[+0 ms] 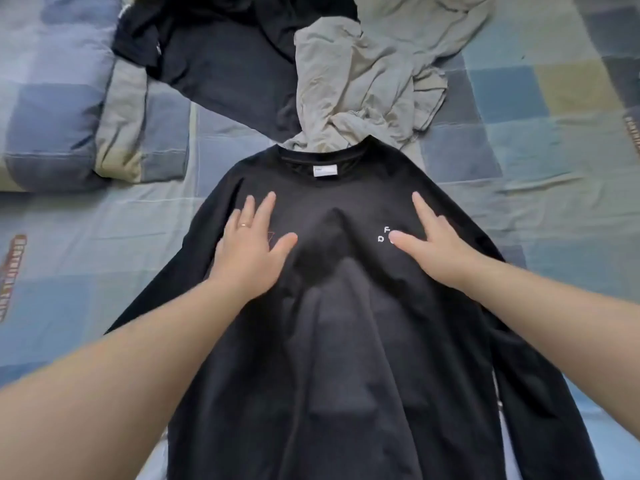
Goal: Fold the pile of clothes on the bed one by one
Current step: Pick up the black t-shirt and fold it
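The bed [519, 209], with its blue patchwork cover, fills the view. On its middle lies the black shirt [346, 341], front side up. The collar points to the far side, and the long sleeves slant out toward the near corners.

Past the collar and touching it is a crumpled grey garment [363, 74]. A dark garment [221, 60] lies just beside that one, on the left. These two are not yet folded. A pillow [52, 126] rests at the left edge of the bed.

Your left hand [251, 247] and your right hand [436, 247] lie flat on the chest of the shirt, well apart. The fingers [266, 206] are straight and spread. They press the cloth and pinch nothing. Between your hands a raised wrinkle runs down the middle.

I judge that you are smoothing the shirt, and no fold is made yet. The next move calls for pushing this wrinkle out to the sides. After that, take one sleeve with its shoulder and lay it over the middle.
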`<state>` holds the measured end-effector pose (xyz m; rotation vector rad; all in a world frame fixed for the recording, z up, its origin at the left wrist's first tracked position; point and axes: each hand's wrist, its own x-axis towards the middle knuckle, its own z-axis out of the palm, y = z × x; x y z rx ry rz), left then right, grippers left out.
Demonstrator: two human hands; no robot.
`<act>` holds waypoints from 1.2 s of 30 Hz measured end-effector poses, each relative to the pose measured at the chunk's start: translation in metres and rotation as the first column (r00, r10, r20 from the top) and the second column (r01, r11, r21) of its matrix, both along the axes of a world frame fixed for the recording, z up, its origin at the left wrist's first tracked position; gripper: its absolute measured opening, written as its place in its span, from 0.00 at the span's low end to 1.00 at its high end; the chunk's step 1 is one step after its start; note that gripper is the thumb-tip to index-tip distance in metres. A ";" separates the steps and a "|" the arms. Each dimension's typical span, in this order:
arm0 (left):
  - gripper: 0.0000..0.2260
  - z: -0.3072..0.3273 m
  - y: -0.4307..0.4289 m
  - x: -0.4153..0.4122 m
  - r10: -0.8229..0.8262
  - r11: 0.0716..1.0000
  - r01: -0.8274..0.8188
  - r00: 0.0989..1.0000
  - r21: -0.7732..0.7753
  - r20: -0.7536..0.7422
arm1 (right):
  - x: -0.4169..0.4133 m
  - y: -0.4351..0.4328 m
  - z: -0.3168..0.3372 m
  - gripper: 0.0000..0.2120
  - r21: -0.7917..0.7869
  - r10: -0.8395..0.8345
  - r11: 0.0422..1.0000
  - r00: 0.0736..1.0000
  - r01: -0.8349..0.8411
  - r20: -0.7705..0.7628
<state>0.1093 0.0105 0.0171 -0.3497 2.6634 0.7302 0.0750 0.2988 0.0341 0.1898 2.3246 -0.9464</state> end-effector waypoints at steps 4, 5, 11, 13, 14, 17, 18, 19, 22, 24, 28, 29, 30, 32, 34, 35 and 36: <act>0.32 0.011 0.038 0.083 -0.169 0.983 0.175 0.981 -0.061 0.090 | 0.070 0.019 0.014 0.36 0.099 0.146 0.984 0.988 -0.150 0.042; 0.32 0.013 0.046 0.102 -0.192 0.977 0.201 0.975 -0.070 0.112 | 0.086 0.025 0.018 0.36 0.097 0.166 0.980 0.985 -0.171 0.053; 0.34 0.019 0.089 0.229 -0.259 0.940 0.311 0.918 -0.139 0.299 | 0.194 0.066 0.021 0.37 0.077 0.295 0.949 0.948 -0.305 0.119; 0.35 0.009 0.096 0.274 -0.246 0.936 0.317 0.899 -0.150 0.363 | 0.231 0.081 0.010 0.37 0.082 0.350 0.927 0.924 -0.365 0.157; 0.36 0.001 0.098 0.297 -0.222 0.940 0.302 0.893 -0.156 0.392 | 0.248 0.087 0.001 0.36 0.072 0.372 0.918 0.910 -0.390 0.184; 0.39 -0.022 0.104 0.363 -0.184 0.943 0.294 0.855 -0.160 0.485 | 0.299 0.103 -0.027 0.36 0.042 0.443 0.876 0.837 -0.481 0.322; 0.40 -0.029 0.106 0.383 -0.179 0.941 0.299 0.837 -0.157 0.517 | 0.317 0.107 -0.037 0.37 0.048 0.485 0.844 0.799 -0.534 0.355; 0.42 -0.037 0.106 0.405 -0.178 0.937 0.308 0.824 -0.162 0.537 | 0.339 0.110 -0.048 0.38 0.076 0.537 0.797 0.760 -0.600 0.366; 0.45 -0.051 0.100 0.441 -0.214 0.900 0.368 0.839 -0.233 0.499 | 0.380 0.116 -0.069 0.47 0.258 0.701 0.591 0.645 -0.764 0.305; 0.42 -0.062 0.092 0.455 -0.242 0.883 0.369 0.888 -0.290 0.392 | 0.401 0.121 -0.081 0.49 0.354 0.749 0.522 0.616 -0.776 0.245; 0.22 -0.074 0.074 0.451 -0.272 0.904 0.303 0.952 -0.302 0.142 | 0.417 0.128 -0.094 0.29 0.461 0.748 0.613 0.660 -0.642 -0.075; 0.16 -0.073 0.070 0.447 -0.309 0.892 0.326 0.945 -0.312 0.104 | 0.419 0.130 -0.095 0.21 0.473 0.738 0.636 0.659 -0.610 -0.143; 0.11 -0.071 0.065 0.443 -0.346 0.880 0.354 0.935 -0.317 0.081 | 0.420 0.131 -0.093 0.14 0.484 0.740 0.640 0.649 -0.597 -0.178; 0.08 -0.069 0.058 0.440 -0.389 0.870 0.395 0.918 -0.294 0.083 | 0.421 0.134 -0.087 0.06 0.478 0.724 0.662 0.658 -0.577 -0.208; 0.09 -0.065 0.056 0.443 -0.402 0.867 0.421 0.907 -0.267 0.127 | 0.424 0.142 -0.081 0.05 0.442 0.668 0.719 0.707 -0.536 -0.230; 0.09 -0.062 0.057 0.446 -0.402 0.861 0.430 0.902 -0.270 0.156 | 0.426 0.150 -0.078 0.05 0.434 0.647 0.738 0.724 -0.516 -0.238; 0.10 -0.060 0.058 0.448 -0.385 0.854 0.434 0.898 -0.286 0.211 | 0.429 0.158 -0.076 0.05 0.438 0.639 0.743 0.732 -0.506 -0.237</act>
